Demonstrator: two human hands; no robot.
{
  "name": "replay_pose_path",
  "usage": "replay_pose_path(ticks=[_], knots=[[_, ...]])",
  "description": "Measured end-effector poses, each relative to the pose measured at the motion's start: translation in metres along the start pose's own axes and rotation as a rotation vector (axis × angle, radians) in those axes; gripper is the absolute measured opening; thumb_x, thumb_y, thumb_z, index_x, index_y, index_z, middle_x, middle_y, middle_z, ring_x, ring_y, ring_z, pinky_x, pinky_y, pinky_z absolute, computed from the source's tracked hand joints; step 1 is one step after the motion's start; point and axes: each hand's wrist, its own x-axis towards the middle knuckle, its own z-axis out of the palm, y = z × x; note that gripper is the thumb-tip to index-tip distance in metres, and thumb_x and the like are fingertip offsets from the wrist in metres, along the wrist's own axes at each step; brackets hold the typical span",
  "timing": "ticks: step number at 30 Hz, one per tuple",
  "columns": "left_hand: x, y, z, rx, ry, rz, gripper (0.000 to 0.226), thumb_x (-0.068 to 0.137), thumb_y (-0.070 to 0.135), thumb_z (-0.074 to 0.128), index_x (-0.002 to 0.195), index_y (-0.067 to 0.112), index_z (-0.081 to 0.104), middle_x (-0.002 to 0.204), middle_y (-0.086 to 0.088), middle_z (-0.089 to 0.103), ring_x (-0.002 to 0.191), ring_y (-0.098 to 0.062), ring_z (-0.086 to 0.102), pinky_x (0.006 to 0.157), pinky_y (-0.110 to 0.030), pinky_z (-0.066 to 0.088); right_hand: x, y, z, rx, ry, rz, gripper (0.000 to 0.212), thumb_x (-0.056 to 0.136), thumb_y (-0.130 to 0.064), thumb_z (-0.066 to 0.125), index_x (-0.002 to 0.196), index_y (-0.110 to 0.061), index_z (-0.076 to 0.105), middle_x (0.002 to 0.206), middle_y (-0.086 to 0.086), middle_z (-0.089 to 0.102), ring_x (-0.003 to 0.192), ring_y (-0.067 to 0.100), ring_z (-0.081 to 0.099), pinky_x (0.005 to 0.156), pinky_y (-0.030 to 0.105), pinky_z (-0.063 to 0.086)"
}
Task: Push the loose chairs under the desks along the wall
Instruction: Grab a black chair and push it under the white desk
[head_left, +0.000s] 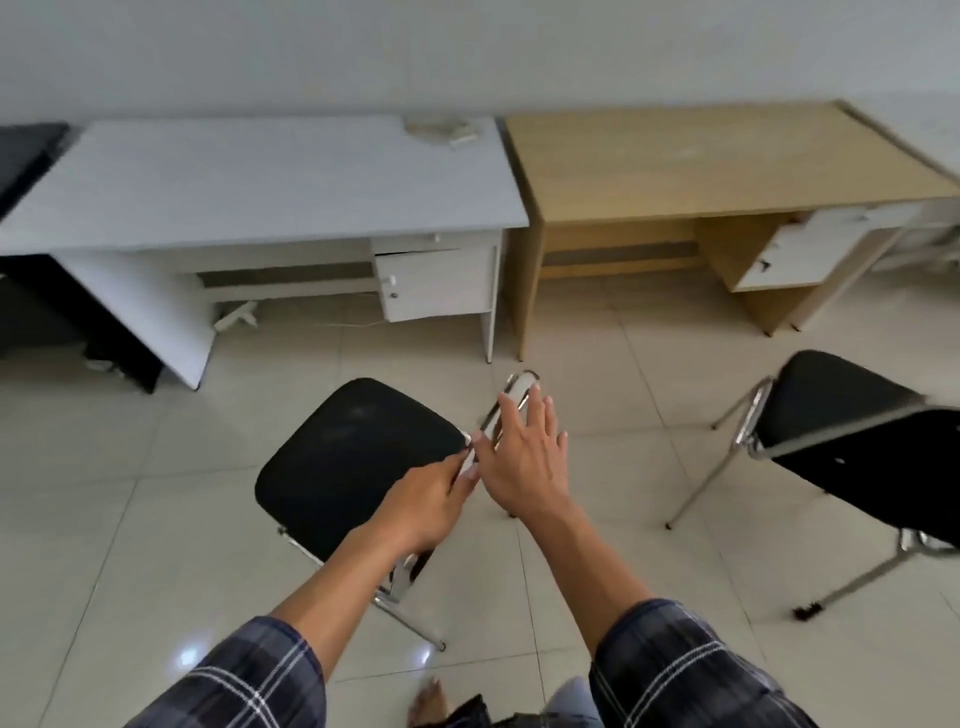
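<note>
A black-seated chair (343, 462) with a chrome frame stands on the tiled floor in front of me, between the two desks' fronts. My left hand (431, 501) grips the chrome tube at the seat's right edge. My right hand (524, 457) lies over the chrome bar further along, fingers spread, not closed around it. A second black chair (841, 415) stands to the right, apart from both hands. Along the wall are a white desk (260, 176) and a wooden desk (701, 156).
Each desk has a drawer unit on its right side, leaving open leg room to the left of it. A black desk (26, 150) stands at the far left. A white power strip (236, 314) lies under the white desk. My bare foot (428, 704) shows at the bottom.
</note>
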Motion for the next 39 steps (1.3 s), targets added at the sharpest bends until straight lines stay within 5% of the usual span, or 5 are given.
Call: replay_pose_path(ticks=[11,16,20,25,39], knots=[[0.019,0.01,0.028,-0.277,0.386,-0.542,0.045,0.1,0.041,0.046,0.067,0.015,0.061,0.063,-0.001,0.061,0.064,-0.017,0.061,0.061,-0.032,0.047,0.117,0.028,-0.014,0.756,-0.275,0.385,0.062,0.094,-0.043,0.057,0.147,-0.019,0.039,0.137,0.007,0.054,0.113,0.029,0.061,0.101,0.047,0.05],[0.014,0.034,0.045,-0.356,0.763,-1.01,0.033,0.101,0.036,0.044,0.095,0.014,0.069,0.089,-0.002,0.067,0.076,-0.015,0.061,0.07,-0.032,0.052,0.146,0.03,-0.022,1.093,-0.424,0.711,0.017,0.097,-0.025,0.058,0.09,-0.01,0.055,0.08,0.011,0.058,0.073,0.027,0.061,0.09,0.049,0.057],[0.008,0.043,0.06,-1.338,1.197,-1.388,0.047,0.089,0.023,0.06,0.132,0.006,0.05,0.117,-0.014,0.06,0.102,-0.027,0.056,0.086,-0.039,0.048,0.15,0.026,-0.018,1.193,-0.552,0.855,0.014,0.09,-0.022,0.06,0.095,-0.009,0.054,0.092,0.015,0.063,0.101,0.037,0.07,0.093,0.057,0.056],[0.005,0.045,0.063,-2.362,1.128,-0.961,0.036,0.084,0.03,0.068,0.109,0.006,0.056,0.117,-0.023,0.057,0.107,-0.052,0.054,0.095,-0.069,0.042,0.156,0.027,-0.023,1.227,-0.65,0.918,0.021,0.082,-0.016,0.058,0.101,-0.006,0.056,0.101,0.016,0.061,0.094,0.034,0.065,0.09,0.061,0.055],[0.01,0.041,0.035,-2.414,1.302,-0.844,0.013,0.087,-0.001,0.054,0.1,0.001,0.053,0.117,-0.025,0.053,0.115,-0.049,0.052,0.095,-0.06,0.047,0.164,0.027,-0.027,1.242,-0.719,0.865,0.02,0.079,-0.006,0.06,0.099,-0.005,0.056,0.099,0.019,0.062,0.086,0.036,0.063,0.096,0.061,0.052]])
